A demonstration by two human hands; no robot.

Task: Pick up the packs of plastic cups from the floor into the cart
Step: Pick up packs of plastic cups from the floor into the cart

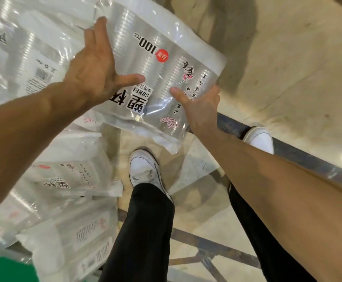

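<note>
two bare hands held one pack (156,64) of clear cups up off the floor (288,68), tilted, its printed face towards the camera and the print upside down. the left hand (92,72) lay flat against the pack's left side, fingers straight and pointing away, thumb spread across the printed face. the right hand (200,104) pinched the pack's near right edge, thumb on top of the film and the fingers curled out of sight beneath it. more packs (23,47) lay heaped to the left, just beside the held one, and others lay lower left by the person's left leg; whether they sat in the cart or on the floor could not be told. below the pack stood white shoes (143,169) and black trousers (141,231). a blue metal bar (308,159) ran along the floor past the right shoe, and thinner bars crossed under the legs. a patch of green cloth (7,267) filled the bottom left corner.
</note>
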